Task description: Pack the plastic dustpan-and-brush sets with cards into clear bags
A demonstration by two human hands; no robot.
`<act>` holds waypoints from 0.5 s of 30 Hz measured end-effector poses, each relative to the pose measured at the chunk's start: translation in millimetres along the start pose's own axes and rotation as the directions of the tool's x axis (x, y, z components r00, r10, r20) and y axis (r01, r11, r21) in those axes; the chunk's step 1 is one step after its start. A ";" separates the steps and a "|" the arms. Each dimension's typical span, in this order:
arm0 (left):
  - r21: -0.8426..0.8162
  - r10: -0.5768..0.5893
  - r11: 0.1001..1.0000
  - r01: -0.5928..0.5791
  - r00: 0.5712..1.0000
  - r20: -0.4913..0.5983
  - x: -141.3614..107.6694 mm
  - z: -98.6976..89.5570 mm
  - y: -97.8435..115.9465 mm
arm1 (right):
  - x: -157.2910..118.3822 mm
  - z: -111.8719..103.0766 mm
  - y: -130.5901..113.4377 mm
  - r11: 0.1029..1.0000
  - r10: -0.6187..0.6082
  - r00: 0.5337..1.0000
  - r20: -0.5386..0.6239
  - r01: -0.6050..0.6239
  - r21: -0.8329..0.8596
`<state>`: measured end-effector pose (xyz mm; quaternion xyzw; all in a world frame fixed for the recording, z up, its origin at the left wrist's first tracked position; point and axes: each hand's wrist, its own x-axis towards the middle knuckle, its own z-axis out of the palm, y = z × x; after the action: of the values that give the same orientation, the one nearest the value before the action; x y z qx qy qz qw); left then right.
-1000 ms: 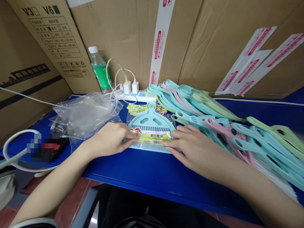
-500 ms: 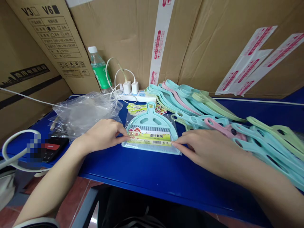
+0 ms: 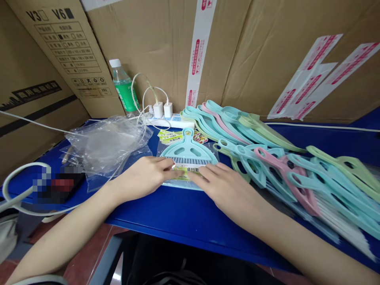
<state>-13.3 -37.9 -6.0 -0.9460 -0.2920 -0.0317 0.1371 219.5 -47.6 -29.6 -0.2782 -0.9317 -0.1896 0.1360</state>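
Lying open, left hand (image 3: 144, 178) and right hand (image 3: 225, 194) touch a bagged dustpan (image 3: 188, 152) near the table edge (image 3: 184, 230).

A blue table (image 3: 184, 213) carries crumpled clear plastic bags (image 3: 103, 144), a white power strip (image 3: 170, 121), and heaped pastel plastic dustpans and brushes (image 3: 285, 170).

Dustpan (image 3: 189, 149) in its plastic sleeve (image 3: 166, 148) on the table (image 3: 178, 213): stacked dustpans and brushes (image 3: 297, 178) to its right, loose plastic bags (image 3: 107, 144) to its left, labels (image 3: 169, 136) just behind it, power strip (image 3: 170, 121) behind those, water bottle (image 3: 123, 88) behind the strip's left end, cardboard boxes (image 3: 148, 51) behind everything
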 end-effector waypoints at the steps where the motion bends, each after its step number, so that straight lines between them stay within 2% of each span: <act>1: -0.018 0.003 1.000 -0.003 1.000 0.025 -0.1 0.5 0.3 | 0.1 1.3 -0.1 1.000 -0.013 1.000 0.002 0.013 0.008; 4: -0.061 -0.023 0.998 0.026 0.998 0.057 -0.4 1.8 1.2 | -0.4 3.7 1.4 1.000 0.000 0.999 0.040 -0.001 0.024; 9: -0.102 -0.066 0.992 0.070 0.997 0.040 -1.1 1.6 -0.2 | -1.9 0.8 5.0 0.993 0.054 0.993 0.106 -0.064 0.095; 15: -0.200 -0.224 0.950 0.241 0.969 0.104 -3.8 -3.3 -5.9 | -3.3 -7.7 10.3 0.979 0.129 0.979 0.158 -0.152 0.138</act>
<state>-19.6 -36.2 -2.0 -0.9146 -0.4018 -0.0405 0.0193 229.2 -44.5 -21.0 -0.3459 -0.9288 -0.0881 0.1002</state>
